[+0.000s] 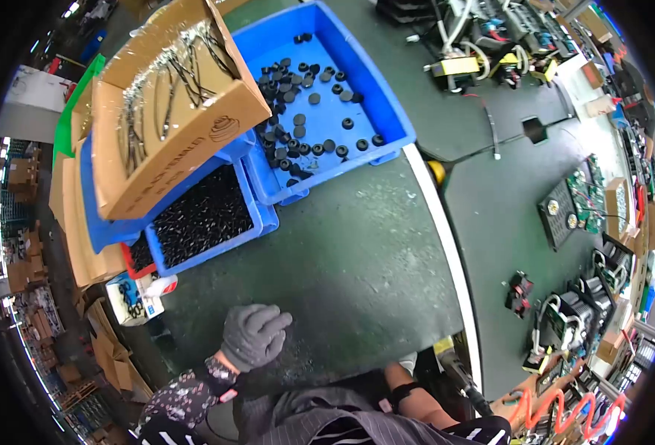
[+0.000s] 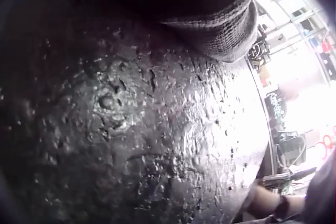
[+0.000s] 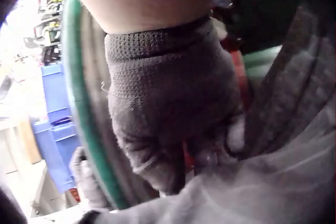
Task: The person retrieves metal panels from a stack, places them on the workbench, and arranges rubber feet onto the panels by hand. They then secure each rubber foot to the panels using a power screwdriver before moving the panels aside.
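My left hand (image 1: pixel 255 337), in a grey knit glove, rests on the dark green worktop (image 1: pixel 342 259) near its front edge, fingers loosely bent and holding nothing. In the left wrist view only the glove cuff (image 2: pixel 226 35) shows above the scuffed surface. My right hand (image 3: pixel 173 103), also gloved, hangs down beside the green table edge (image 3: pixel 84 103) in the right wrist view. Its fingers point downward near a red part (image 3: pixel 188 155), and grey cloth hides the fingertips; I cannot tell whether they hold anything. The head view shows mainly the right forearm (image 1: pixel 424 408).
A blue bin (image 1: pixel 387 141) holds round black caps. Beside it, another blue bin (image 1: pixel 264 222) contains small black pieces. Above that stands a cardboard box (image 1: pixel 186 141) with black strips. A small white box (image 1: pixel 131 300) lies left. Electronic assemblies (image 1: pixel 572 319) occupy the right-hand bench.
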Tool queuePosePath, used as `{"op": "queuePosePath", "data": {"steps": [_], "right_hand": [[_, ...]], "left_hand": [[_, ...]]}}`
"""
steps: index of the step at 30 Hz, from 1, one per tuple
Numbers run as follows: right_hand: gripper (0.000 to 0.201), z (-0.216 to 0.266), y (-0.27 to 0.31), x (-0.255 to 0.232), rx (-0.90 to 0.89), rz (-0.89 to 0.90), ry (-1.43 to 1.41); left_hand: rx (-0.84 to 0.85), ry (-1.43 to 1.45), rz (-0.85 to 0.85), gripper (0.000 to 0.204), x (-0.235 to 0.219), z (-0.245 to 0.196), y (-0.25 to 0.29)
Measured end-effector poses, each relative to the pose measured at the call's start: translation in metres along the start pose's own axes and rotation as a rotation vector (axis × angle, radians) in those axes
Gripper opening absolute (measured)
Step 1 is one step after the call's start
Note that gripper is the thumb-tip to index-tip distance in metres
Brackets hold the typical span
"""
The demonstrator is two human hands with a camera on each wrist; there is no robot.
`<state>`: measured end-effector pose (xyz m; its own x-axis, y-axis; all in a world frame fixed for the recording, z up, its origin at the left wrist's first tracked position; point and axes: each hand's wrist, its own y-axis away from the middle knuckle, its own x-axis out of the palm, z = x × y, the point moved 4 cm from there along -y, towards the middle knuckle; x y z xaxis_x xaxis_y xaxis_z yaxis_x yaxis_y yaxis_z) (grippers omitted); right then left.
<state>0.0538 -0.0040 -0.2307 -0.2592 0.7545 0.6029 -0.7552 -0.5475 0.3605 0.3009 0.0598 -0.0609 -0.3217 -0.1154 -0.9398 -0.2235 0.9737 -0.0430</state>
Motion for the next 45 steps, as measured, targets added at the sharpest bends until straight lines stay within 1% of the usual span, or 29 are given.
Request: {"op": "queuePosePath", "data": {"steps": [6,9,12,13,16,18,19,21,23,26,27,28,30,34,40,42,45], "right_hand": [[0.026,-0.032,-0.069,-0.071,-0.052,0.016,0.099],[0.026,-0.041,-0.094,-0.106,-0.092,-0.014,0.154],[0.026,-0.047,-0.108,-0.134,-0.125,-0.073,0.195],[0.026,-0.05,-0.108,-0.141,-0.128,-0.097,0.205],[0.026,-0.06,-0.104,-0.158,-0.122,-0.162,0.234],[0.026,-0.065,-0.096,-0.163,-0.107,-0.202,0.251],[0.026,-0.065,-0.093,-0.166,-0.103,-0.224,0.263],[0.026,-0.06,-0.09,-0.173,-0.1,-0.263,0.295],[0.026,-0.051,-0.087,-0.18,-0.099,-0.305,0.337],[0.026,-0.029,-0.083,-0.191,-0.099,-0.366,0.423],[0.026,-0.02,-0.083,-0.196,-0.101,-0.381,0.46],[0.026,-0.01,-0.083,-0.202,-0.103,-0.397,0.497],[0.026,0.009,-0.085,-0.21,-0.112,-0.425,0.573],[0.026,0.04,-0.096,-0.227,-0.134,-0.474,0.724],[0.026,0.037,-0.091,-0.225,-0.13,-0.584,0.874],[0.026,0.038,-0.081,-0.221,-0.129,-0.642,0.927],[0.026,0.031,-0.055,-0.207,-0.116,-0.763,0.978]], "left_hand": [[0.027,0.009,0.052,0.033,0.004,0.003,0.001],[0.013,0.001,0.075,0.03,0.006,0.003,0.001],[0.024,-0.013,0.037,0.019,0.011,0.002,0.005],[0.01,-0.066,0.034,0.016,0.012,-0.001,0.007],[0.03,-0.088,0.072,0.015,0.014,-0.001,0.007],[0.04,-0.086,0.092,0.017,0.015,-0.001,0.009],[0.035,-0.08,0.069,0.019,0.016,0.0,0.01],[0.037,-0.08,0.04,0.021,0.015,0.0,0.01],[0.028,-0.066,0.058,0.025,0.014,0.0,0.008],[0.04,-0.067,0.045,0.027,0.012,-0.002,0.006],[0.02,-0.047,0.056,0.029,0.009,-0.003,0.003],[0.023,-0.058,0.032,0.029,0.007,-0.003,0.002],[0.035,0.018,0.024,0.029,0.008,-0.001,0.003],[0.062,-0.008,-0.029,0.032,0.005,-0.002,0.005],[0.09,-0.009,-0.096,0.031,-0.001,-0.01,0.007],[0.1,-0.054,-0.146,0.031,0.0,-0.013,0.01],[0.131,-0.036,-0.178,0.031,-0.002,-0.016,0.013]]}}
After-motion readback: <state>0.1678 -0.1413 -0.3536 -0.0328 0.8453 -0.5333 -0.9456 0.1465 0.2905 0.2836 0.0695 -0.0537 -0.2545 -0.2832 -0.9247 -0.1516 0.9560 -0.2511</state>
